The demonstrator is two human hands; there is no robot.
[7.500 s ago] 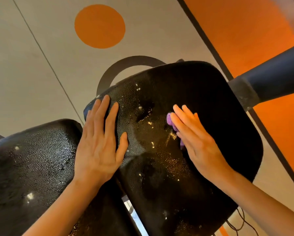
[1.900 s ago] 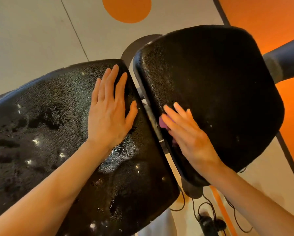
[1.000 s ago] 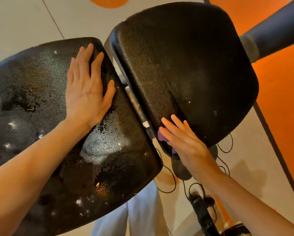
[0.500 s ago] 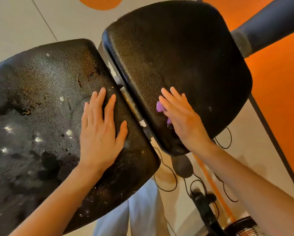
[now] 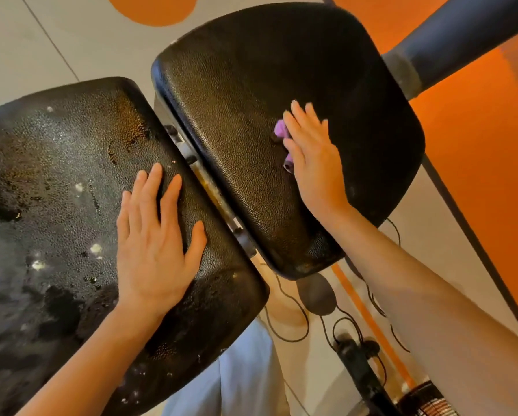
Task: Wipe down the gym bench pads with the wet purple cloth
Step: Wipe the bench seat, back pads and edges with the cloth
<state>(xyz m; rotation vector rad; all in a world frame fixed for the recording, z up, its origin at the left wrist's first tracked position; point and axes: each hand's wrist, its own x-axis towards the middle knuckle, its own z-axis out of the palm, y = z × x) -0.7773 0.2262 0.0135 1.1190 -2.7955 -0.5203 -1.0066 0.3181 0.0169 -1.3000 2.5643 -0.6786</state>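
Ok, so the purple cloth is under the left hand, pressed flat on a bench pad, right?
Not quite. The head view shows the purple cloth under the right hand, pressed flat on a bench pad. The left hand lies bare on the other pad.

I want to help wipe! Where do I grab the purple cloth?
Pinch the bunched folds of the purple cloth poking out beside the right hand, coming from the side nearest the wetter bench pad; the rest lies hidden under flat fingers.

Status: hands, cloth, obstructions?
Right hand flat, pressing purple cloth on right pad. Left hand flat on wet left pad. Cables below, off pads.
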